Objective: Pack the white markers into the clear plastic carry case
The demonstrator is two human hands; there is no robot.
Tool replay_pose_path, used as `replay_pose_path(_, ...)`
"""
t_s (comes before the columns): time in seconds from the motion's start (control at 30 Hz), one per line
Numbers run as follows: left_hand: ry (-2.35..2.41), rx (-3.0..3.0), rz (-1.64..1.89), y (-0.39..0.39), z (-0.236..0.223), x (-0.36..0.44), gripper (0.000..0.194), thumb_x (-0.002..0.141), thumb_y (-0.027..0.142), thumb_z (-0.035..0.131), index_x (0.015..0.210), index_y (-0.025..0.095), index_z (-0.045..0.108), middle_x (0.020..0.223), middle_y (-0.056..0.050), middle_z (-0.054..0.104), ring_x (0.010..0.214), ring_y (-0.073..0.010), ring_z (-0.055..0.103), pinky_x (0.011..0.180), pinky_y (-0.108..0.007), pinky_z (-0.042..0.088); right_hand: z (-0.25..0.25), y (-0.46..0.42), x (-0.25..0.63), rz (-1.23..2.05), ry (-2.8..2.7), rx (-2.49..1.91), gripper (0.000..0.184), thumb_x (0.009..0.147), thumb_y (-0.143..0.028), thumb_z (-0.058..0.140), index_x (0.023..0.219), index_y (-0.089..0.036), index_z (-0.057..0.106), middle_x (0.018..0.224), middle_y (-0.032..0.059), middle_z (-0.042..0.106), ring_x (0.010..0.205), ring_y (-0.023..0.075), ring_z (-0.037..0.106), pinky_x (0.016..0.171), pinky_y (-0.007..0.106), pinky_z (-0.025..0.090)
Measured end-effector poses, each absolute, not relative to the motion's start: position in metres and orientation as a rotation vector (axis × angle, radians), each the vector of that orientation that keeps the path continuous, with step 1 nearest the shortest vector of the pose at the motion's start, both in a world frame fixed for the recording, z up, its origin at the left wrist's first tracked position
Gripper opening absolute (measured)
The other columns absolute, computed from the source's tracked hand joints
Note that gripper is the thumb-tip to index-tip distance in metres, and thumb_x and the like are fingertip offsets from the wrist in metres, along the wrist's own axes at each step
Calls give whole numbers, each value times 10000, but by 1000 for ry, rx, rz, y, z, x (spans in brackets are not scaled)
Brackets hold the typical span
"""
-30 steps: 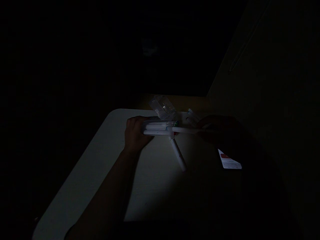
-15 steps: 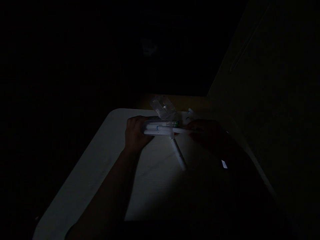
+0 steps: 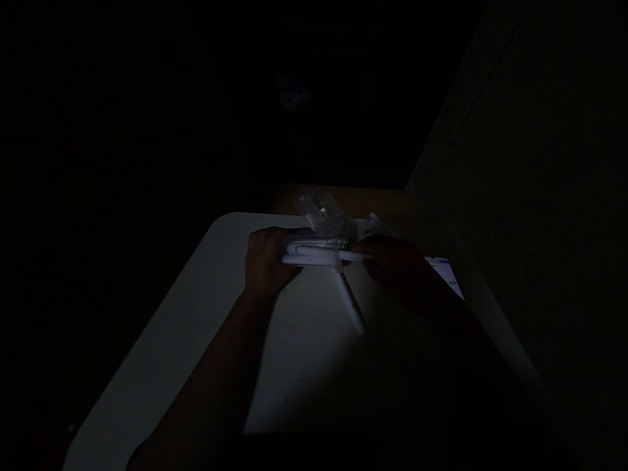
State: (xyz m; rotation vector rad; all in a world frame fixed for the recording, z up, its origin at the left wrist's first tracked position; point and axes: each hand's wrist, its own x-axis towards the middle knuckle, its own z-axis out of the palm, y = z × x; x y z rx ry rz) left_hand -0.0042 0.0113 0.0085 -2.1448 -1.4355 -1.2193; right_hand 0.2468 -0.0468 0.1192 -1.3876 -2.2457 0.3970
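Observation:
My left hand (image 3: 267,258) is wrapped round the closed end of a clear plastic case (image 3: 314,264), which lies on its side on the table. Several white marker pens are inside, one with a green end (image 3: 347,243). My right hand (image 3: 392,258), in deep shadow, grips the near end of a white marker (image 3: 326,252) with a blue band; most of its length is inside the case. The case's clear lid (image 3: 321,210) stands open at the far side. Another white marker (image 3: 350,304) lies slanted on the table just in front of the case's mouth.
The scene is very dark. A white table (image 3: 196,288) with rounded corners fills the middle. Behind my right hand lies another white marker (image 3: 380,224). A lit phone (image 3: 445,275) rests beside my right forearm, partly covered by it. A wall (image 3: 540,196) borders the right side.
My right hand has moved left, sliding the blue-banded marker deeper into the case. More of the phone's screen now shows. My left hand and the case have stayed put.

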Motion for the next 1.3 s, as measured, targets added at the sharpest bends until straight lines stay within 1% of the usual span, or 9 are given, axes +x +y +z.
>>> replay_pose_path(0.33, -1416, -2139, -1195, 11, 9, -5, 434, 688, 369, 693, 1063, 197, 560, 1053, -89, 626, 1002, -266, 548, 887, -405, 430, 116, -44, 242, 404, -2152, -1263, 305, 799, -107, 495, 1028, -154, 692, 1093, 74, 695, 1024, 185, 637, 938, 324, 491)
replay_pose_path(0.43, -1432, -2162, -1196, 11, 10, -5, 453, 680, 370, 706, 1074, 199, 565, 1060, -84, 624, 1014, -265, 547, 897, -407, 429, 114, -42, 240, 388, -2113, -1262, 306, 784, -112, 522, 1040, -130, 689, 1102, 100, 687, 1036, 205, 633, 939, 343, 493)
replay_pose_path(0.57, -1366, -2152, -1217, 10, 12, -4, 453, 678, 359, 716, 1071, 186, 573, 1036, -89, 632, 989, -264, 556, 872, -397, 442, 109, -40, 235, 362, -2047, -1286, 320, 796, -149, 549, 1092, -147, 670, 1146, 98, 673, 1072, 204, 620, 963, 348, 481)
replay_pose_path(0.73, -1402, -2147, -1199, 10, 12, -3, 459, 675, 364, 707, 1077, 202, 555, 1062, -86, 627, 1011, -270, 557, 886, -411, 436, 100, -38, 228, 420, -2072, -1274, 339, 822, -149, 525, 1137, -141, 647, 1217, 114, 642, 1132, 202, 593, 989, 355, 465)
replay_pose_path(0.93, -1443, -2163, -1207, 9, 12, -4, 470, 668, 368, 711, 1077, 199, 554, 1068, -93, 618, 1013, -274, 543, 888, -417, 431, 99, -40, 226, 418, -2039, -1252, 302, 829, -139, 480, 1065, -150, 668, 1139, 97, 671, 1065, 187, 613, 958, 337, 466)
replay_pose_path(1.0, -1441, -2169, -1199, 10, 12, -4, 474, 671, 372, 706, 1084, 205, 547, 1072, -88, 617, 1013, -273, 542, 893, -419, 426, 100, -41, 227, 433, -2041, -1275, 300, 846, -158, 461, 1062, -147, 669, 1113, 98, 675, 1032, 186, 621, 927, 334, 475)
replay_pose_path(1.1, -1454, -2165, -1196, 10, 11, -4, 457, 677, 355, 696, 1083, 208, 545, 1068, -85, 619, 1018, -272, 543, 900, -418, 418, 102, -42, 231, 437, -2050, -1303, 287, 869, -196, 442, 1027, -146, 676, 1044, 90, 684, 918, 163, 635, 820, 296, 489)
replay_pose_path(1.2, -1439, -2166, -1203, 9, 11, -5, 472, 671, 355, 706, 1090, 199, 552, 1078, -93, 618, 1025, -274, 542, 895, -414, 420, 109, -43, 235, 381, -2053, -1330, 262, 873, -202, 434, 907, -163, 691, 948, 63, 697, 826, 136, 628, 751, 265, 464)
replay_pose_path(1.3, -1430, -2171, -1209, 9, 12, -4, 480, 668, 361, 712, 1092, 194, 561, 1074, -96, 620, 1021, -273, 542, 889, -410, 422, 115, -46, 239, 411, -2171, -1522, 280, 888, -261, 431, 840, -181, 695, 882, 57, 711, 795, 154, 637, 696, 274, 442)
